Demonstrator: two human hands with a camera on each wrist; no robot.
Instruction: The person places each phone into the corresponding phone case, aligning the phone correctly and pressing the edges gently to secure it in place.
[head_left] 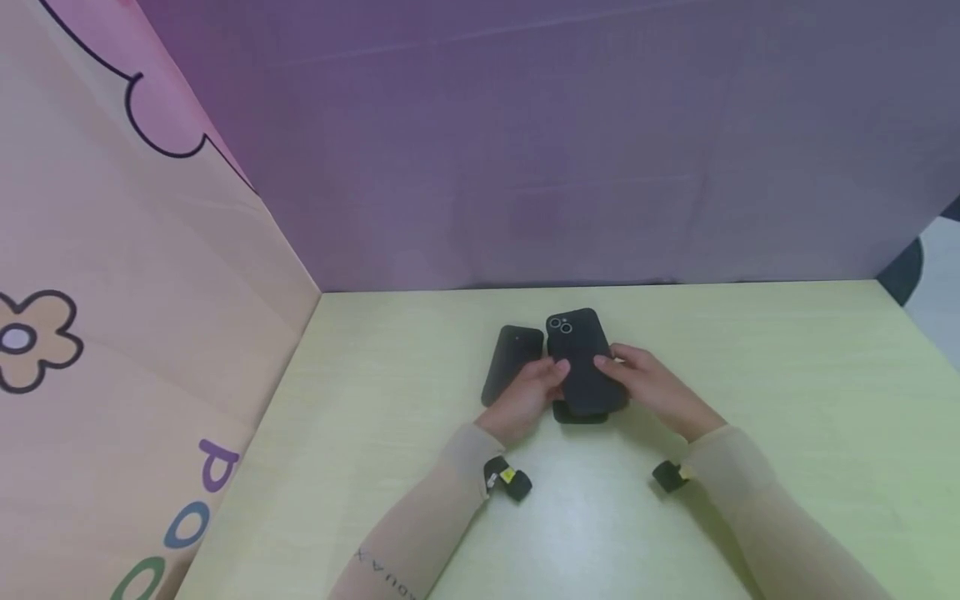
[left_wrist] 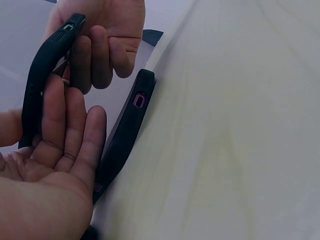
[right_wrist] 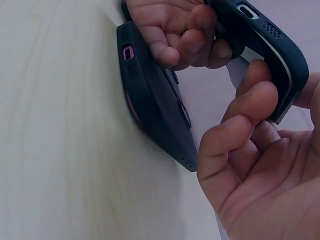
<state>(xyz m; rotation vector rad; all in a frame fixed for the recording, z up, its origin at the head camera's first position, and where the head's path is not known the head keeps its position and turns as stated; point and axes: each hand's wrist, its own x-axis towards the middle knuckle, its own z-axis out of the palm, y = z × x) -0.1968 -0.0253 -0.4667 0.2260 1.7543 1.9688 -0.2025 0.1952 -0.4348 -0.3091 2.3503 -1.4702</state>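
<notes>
A smartphone in a black case (head_left: 583, 358) is held between both hands, its back with two camera lenses turned up in the head view. My left hand (head_left: 521, 404) grips its left edge, thumb on the back and fingers curled underneath. Gripping the opposite edge is my right hand (head_left: 660, 390), thumb also on the back. In the right wrist view, a pale line runs inside the rim of the held phone (right_wrist: 285, 55). Below it lies a second black-cased phone (right_wrist: 152, 97) with a pink-rimmed port, mostly hidden from the head camera.
Another dark phone (head_left: 512, 358) lies on the pale wooden table (head_left: 375, 400), just left of the held one and partly behind my left hand. A purple panel (head_left: 562, 167) stands along the back edge, and a printed panel (head_left: 150, 292) closes the left side.
</notes>
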